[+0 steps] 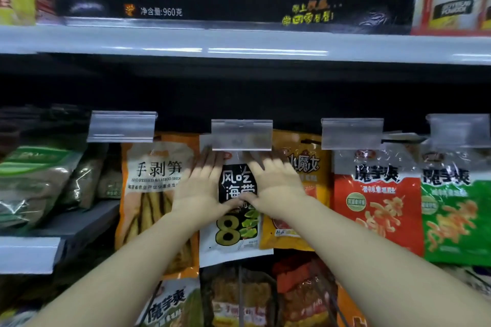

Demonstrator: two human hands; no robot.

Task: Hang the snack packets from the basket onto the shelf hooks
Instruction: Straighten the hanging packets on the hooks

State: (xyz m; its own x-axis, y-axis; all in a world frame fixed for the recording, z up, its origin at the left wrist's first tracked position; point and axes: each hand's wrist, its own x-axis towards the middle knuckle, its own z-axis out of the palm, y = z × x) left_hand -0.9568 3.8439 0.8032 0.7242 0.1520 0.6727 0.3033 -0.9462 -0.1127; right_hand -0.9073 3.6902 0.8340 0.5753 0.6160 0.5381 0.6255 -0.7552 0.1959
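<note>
both hands flat on white seaweed pkt [233, 220], left hand [198, 188], right hand [277, 186]

Head-worn camera, single view.
You look straight ahead, slightly upward, close to the hook row [241, 135] beneath a white shelf [239, 42].

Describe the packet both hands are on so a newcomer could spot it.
Below the white shelf edge, find the middle clear tag holder. The white packet hangs under it, between orange and yellow packets; only it has a black panel and a big "8".
</note>
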